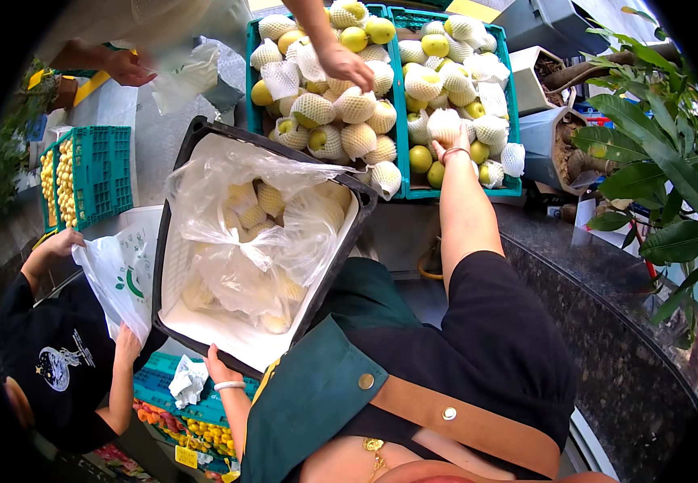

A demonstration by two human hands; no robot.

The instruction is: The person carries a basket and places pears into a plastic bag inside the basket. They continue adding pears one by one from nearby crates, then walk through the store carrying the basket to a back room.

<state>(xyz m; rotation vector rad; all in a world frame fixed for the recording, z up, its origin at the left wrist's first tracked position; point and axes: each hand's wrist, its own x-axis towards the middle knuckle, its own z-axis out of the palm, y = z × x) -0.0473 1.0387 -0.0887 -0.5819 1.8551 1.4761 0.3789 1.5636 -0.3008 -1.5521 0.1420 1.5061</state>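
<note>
My right hand [454, 147] reaches into the right teal crate [462, 192], its fingers around a round fruit in a white foam net [444, 125]. More yellow-green fruits, probably pears, lie around it, some bare and many in foam nets. Below and to the left, my left hand [221, 366] grips the lower edge of a black-rimmed crate [163, 265], tilted against my front. Inside that crate, a clear plastic bag [234, 296] partly covers several foam-netted fruits [270, 199] on a white lining. My left fingers are partly hidden behind the rim.
Another person's hand [349, 66] is over the left teal crate [250, 121] of netted fruit. A second person at left holds a white plastic bag [122, 271]. Potted plants [572, 145] and a dark stone ledge [602, 308] border the right side.
</note>
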